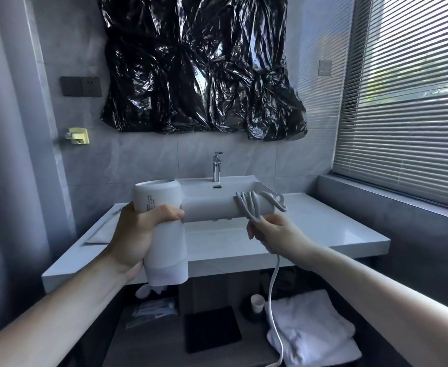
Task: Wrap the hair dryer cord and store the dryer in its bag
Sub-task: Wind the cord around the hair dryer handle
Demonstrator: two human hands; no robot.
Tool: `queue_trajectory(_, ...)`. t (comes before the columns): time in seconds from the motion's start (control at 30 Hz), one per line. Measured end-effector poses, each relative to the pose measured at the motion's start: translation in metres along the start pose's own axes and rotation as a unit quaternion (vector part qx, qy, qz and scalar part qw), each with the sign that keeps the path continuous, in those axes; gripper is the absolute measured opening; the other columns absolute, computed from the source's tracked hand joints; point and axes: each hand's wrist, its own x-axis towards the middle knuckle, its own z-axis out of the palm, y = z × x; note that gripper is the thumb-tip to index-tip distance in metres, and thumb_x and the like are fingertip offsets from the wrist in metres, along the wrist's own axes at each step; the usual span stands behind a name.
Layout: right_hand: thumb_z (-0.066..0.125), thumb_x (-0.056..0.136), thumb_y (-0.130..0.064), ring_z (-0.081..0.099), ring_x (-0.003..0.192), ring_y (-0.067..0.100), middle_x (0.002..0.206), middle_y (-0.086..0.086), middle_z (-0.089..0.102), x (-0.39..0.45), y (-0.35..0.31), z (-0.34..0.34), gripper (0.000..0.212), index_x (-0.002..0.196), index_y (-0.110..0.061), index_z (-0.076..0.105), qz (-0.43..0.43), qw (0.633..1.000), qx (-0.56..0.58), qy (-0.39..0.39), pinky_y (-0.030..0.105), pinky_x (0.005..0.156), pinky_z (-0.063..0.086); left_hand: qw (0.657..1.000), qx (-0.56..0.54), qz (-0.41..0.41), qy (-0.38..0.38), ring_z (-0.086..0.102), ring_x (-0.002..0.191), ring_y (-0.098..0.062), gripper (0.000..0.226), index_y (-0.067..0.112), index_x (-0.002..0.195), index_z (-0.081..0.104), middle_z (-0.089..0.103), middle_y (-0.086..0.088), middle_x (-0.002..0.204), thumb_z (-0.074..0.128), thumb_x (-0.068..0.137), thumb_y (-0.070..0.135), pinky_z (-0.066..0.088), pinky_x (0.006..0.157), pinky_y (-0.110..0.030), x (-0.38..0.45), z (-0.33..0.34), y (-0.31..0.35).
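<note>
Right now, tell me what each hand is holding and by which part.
The left hand grips the hair dryer around its body. The right hand holds the cord, pinching a loop just below the turns wrapped round the handle.

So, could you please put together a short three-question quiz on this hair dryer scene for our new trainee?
1. True or false: the left hand holds the hair dryer by its body.
2. Multiple choice: where is the cord looped so far? A) around the faucet B) around the dryer's handle C) around the left wrist.
3. Short answer: where does the loose end of the cord go from the right hand?

Key
1. True; the grip closes on the body near where it meets the handle.
2. B; several turns sit near the handle's far end.
3. It hangs down below the counter, past the white towel, and out of view.
</note>
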Motion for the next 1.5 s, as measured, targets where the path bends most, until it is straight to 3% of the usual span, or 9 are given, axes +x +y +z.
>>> queue_trajectory(0.1, 0.042, 0.111, -0.047, 0.028, 0.051, 0.011, 0.055, -0.011, 0.038, -0.007, 0.007, 0.011, 0.053, 0.073, -0.016, 0.062, 0.008, 0.999, 0.021, -0.029, 0.025, 0.048, 0.022, 0.999, 0.005, 0.007, 0.04, 0.063, 0.056, -0.021, 0.031, 0.018, 0.068, 0.074, 0.067, -0.005, 0.067, 0.083, 0.043, 0.033, 0.051, 0.053, -0.028, 0.006, 0.0, 0.001)
queue_trajectory(0.27, 0.036, 0.113, -0.047, 0.03, 0.048, 0.008, 0.053, -0.012, 0.039, -0.018, 0.007, 0.023, 0.054, 0.081, -0.013, 0.064, 0.026, 0.998, 0.025, -0.058, 0.02, 0.045, 0.025, 0.996, 0.021, 0.014, 0.091, 0.063, 0.059, -0.023, 0.043, 0.014, 0.075, 0.072, 0.068, -0.006, 0.069, 0.084, 0.039, 0.036, 0.051, 0.053, -0.029, 0.014, -0.001, -0.002)
queue_trajectory(0.53, 0.04, 0.111, -0.047, 0.039, 0.056, 0.013, 0.066, 0.004, 0.043, -0.054, -0.005, 0.025, 0.047, 0.093, -0.018, 0.072, -0.027, 0.98, -0.175, -0.088, 0.025, 0.055, 0.035, 0.978, 0.108, 0.046, 0.175, 0.067, 0.069, -0.024, 0.047, 0.015, 0.09, 0.075, 0.074, -0.003, 0.081, 0.087, 0.048, 0.032, 0.053, 0.06, -0.035, 0.032, -0.019, -0.007)
queue_trajectory(0.7, 0.056, 0.106, -0.032, 0.035, 0.049, 0.007, 0.053, -0.007, 0.041, -0.055, -0.024, 0.007, 0.032, 0.081, -0.016, 0.07, -0.081, 0.972, -0.22, -0.024, 0.02, 0.05, 0.03, 0.962, 0.185, 0.061, 0.192, 0.072, 0.074, -0.03, 0.037, 0.023, 0.088, 0.073, 0.075, -0.001, 0.081, 0.089, 0.055, 0.029, 0.063, 0.071, -0.06, 0.03, -0.029, -0.021)
queue_trajectory(0.87, 0.065, 0.101, -0.035, 0.038, 0.046, 0.007, 0.05, -0.005, 0.048, -0.047, -0.044, -0.014, 0.032, 0.076, -0.017, 0.072, -0.114, 0.965, -0.227, 0.063, 0.016, 0.047, 0.032, 0.963, 0.213, 0.036, 0.158, 0.075, 0.077, -0.035, 0.038, 0.016, 0.086, 0.075, 0.078, -0.007, 0.078, 0.089, 0.054, 0.03, 0.06, 0.064, -0.047, 0.027, -0.035, -0.032)
queue_trajectory(0.97, 0.069, 0.098, -0.037, 0.04, 0.047, 0.008, 0.059, 0.007, 0.058, -0.043, -0.051, -0.022, 0.03, 0.075, -0.019, 0.074, -0.141, 0.958, -0.234, 0.091, 0.018, 0.049, 0.033, 0.964, 0.233, 0.034, 0.127, 0.071, 0.07, -0.026, 0.039, 0.008, 0.083, 0.075, 0.076, -0.006, 0.074, 0.087, 0.054, 0.03, 0.053, 0.061, -0.037, 0.019, -0.031, -0.038)
queue_trajectory(1.13, 0.071, 0.097, -0.035, 0.044, 0.047, 0.008, 0.049, -0.012, 0.053, -0.033, -0.054, -0.025, 0.026, 0.075, -0.02, 0.076, -0.153, 0.951, -0.24, 0.12, 0.015, 0.049, 0.035, 0.962, 0.26, 0.065, 0.055, 0.065, 0.063, -0.012, 0.036, 0.009, 0.084, 0.072, 0.075, -0.012, 0.08, 0.088, 0.056, 0.026, 0.052, 0.061, -0.036, 0.007, -0.025, -0.037)
queue_trajectory(1.27, 0.075, 0.094, -0.039, 0.046, 0.054, 0.01, 0.054, -0.003, 0.056, -0.02, -0.051, -0.032, 0.025, 0.077, -0.021, 0.078, -0.179, 0.939, -0.251, 0.153, 0.015, 0.052, 0.036, 0.964, 0.254, 0.086, 0.001, 0.068, 0.061, -0.008, 0.035, 0.007, 0.085, 0.072, 0.076, -0.012, 0.081, 0.088, 0.056, 0.02, 0.053, 0.056, -0.023, -0.002, -0.016, -0.029)
queue_trajectory(1.5, 0.085, 0.085, -0.044, 0.038, 0.054, 0.015, 0.06, 0.003, 0.048, 0.001, -0.035, -0.042, 0.028, 0.074, -0.02, 0.077, -0.108, 0.974, -0.157, 0.121, 0.02, 0.049, 0.033, 0.98, 0.178, 0.054, -0.075, 0.069, 0.065, -0.018, 0.032, 0.014, 0.072, 0.072, 0.074, -0.006, 0.072, 0.087, 0.052, 0.033, 0.053, 0.058, -0.027, -0.02, -0.01, -0.014)
